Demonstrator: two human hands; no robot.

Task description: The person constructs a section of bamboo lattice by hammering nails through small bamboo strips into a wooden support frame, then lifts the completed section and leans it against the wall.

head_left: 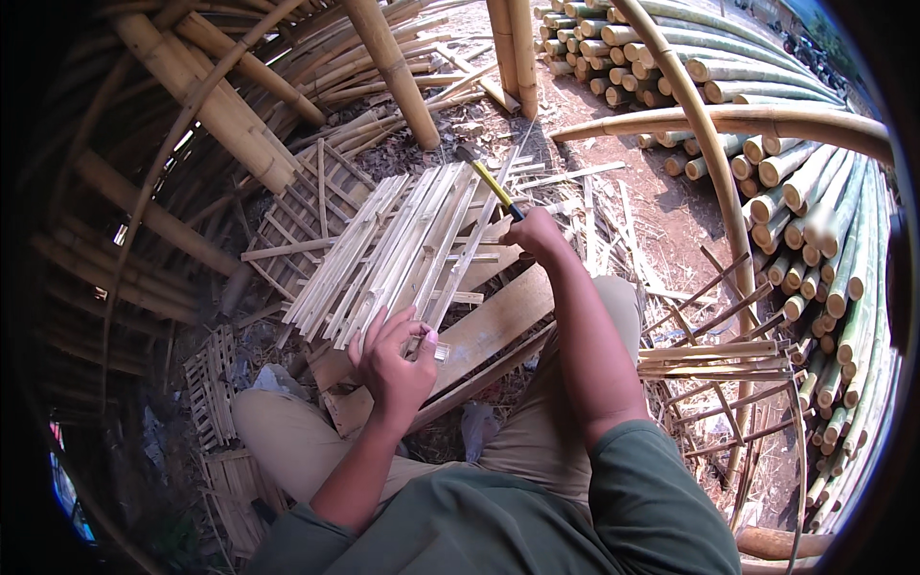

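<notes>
My right hand (537, 233) is closed around the black grip of a hammer (494, 186). Its yellow shaft slants away up and to the left, and the dark head is over the far end of a panel of pale bamboo slats (407, 240). These slats lie side by side across crosspieces in front of me. By the panel's near edge, my left hand (395, 372) has its fingers curled and its thumb drawn toward the forefinger. Anything pinched there is too small to make out. Under the panel runs a wide wooden plank (498, 321), close to my knees.
Cut green bamboo poles (805, 220) are stacked at the right. A slatted crate frame (714, 383) stands beside my right leg. Bamboo posts (391, 72) rise beyond the panel, and another slatted panel (321, 192) lies at far left. Loose strips litter the ground.
</notes>
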